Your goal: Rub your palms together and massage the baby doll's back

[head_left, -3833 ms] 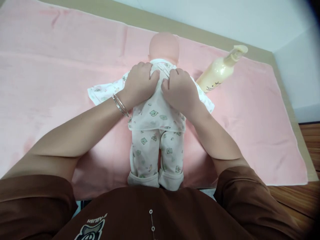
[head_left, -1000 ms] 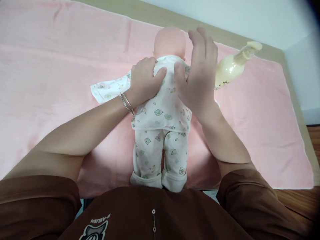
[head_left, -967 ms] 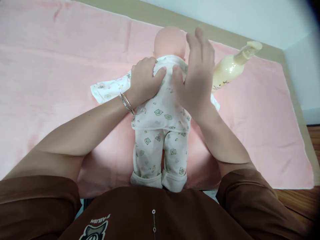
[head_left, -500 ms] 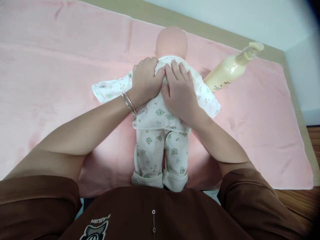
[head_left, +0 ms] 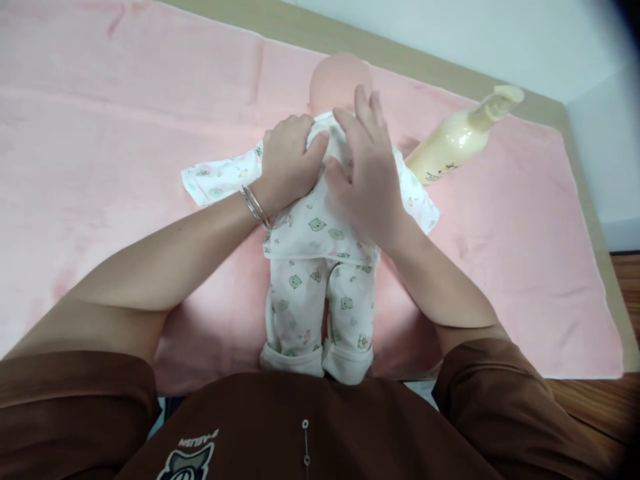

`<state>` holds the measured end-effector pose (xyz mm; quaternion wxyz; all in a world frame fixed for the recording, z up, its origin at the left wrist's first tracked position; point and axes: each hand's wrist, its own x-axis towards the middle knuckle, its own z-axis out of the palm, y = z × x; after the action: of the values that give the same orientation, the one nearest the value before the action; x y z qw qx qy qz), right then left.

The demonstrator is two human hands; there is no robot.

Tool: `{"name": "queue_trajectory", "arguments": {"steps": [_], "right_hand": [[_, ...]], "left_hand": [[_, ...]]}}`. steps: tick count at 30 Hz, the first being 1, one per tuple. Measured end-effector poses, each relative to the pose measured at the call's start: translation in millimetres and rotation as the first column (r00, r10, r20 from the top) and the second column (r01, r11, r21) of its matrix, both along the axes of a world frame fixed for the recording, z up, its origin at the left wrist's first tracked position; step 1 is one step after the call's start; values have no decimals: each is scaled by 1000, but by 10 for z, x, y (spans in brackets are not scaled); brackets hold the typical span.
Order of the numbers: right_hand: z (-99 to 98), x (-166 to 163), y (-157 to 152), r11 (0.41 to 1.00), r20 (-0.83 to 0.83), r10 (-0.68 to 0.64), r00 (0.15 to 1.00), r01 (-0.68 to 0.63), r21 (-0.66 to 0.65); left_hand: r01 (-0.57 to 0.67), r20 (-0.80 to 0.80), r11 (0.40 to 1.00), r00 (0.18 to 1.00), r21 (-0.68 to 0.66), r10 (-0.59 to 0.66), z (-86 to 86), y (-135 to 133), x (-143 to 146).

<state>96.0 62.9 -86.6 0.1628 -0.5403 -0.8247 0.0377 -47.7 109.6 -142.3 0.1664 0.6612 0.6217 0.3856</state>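
A baby doll (head_left: 320, 227) in a white printed top and trousers lies lengthwise before me, its smooth bare head (head_left: 335, 80) at the far end and no face showing. My left hand (head_left: 290, 157) grips the doll's left-side shoulder, fingers curled over it and thumb on the upper back. Raised a little above the other side of the back is my right hand (head_left: 367, 167), open with fingers spread and slightly blurred. The long sleeves (head_left: 220, 180) stretch out to both sides. Turned-up cuffs (head_left: 293, 360) end the trouser legs near my body.
A pale yellow pump bottle (head_left: 453, 140) stands to the right of the doll, behind the right sleeve. Pink cloth (head_left: 520, 267) covers the table, whose light wooden edge (head_left: 425, 63) meets a white wall. Wooden flooring (head_left: 590, 413) shows at lower right.
My right hand has lifted off the doll's back, its fingers rising and spreading toward the head. My left hand stays on the shoulder.
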Motion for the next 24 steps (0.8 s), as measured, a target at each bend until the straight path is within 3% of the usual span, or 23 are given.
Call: {"name": "queue_trajectory", "arguments": {"steps": [3,9,12,15,19,24], "right_hand": [[-27,-38,-19,999,10,-17,1000,17,39],[-150,-96,-88,998,74,23,997,-18,-68],[41,-9,-205,986,95,90,991,-76,-145],[381,169,-298,960,44,202,978,-189,-207],[752,468,-282,993,-49,109,993,-110,-29],[885,808,-77,990,-77,20,997,-9,142]], "left_hand": [[6,-33,1000,999,7,-6,13,-5,-1],[-11,-100,1000,995,15,12,2,-17,-3],[8,-4,1000,1000,16,-8,-35,-4,-21],[28,36,1000,999,5,-28,-47,6,-43],[16,-31,998,999,66,-14,57,-58,-54],[78,-140,981,989,180,-53,284,-255,24]]}}
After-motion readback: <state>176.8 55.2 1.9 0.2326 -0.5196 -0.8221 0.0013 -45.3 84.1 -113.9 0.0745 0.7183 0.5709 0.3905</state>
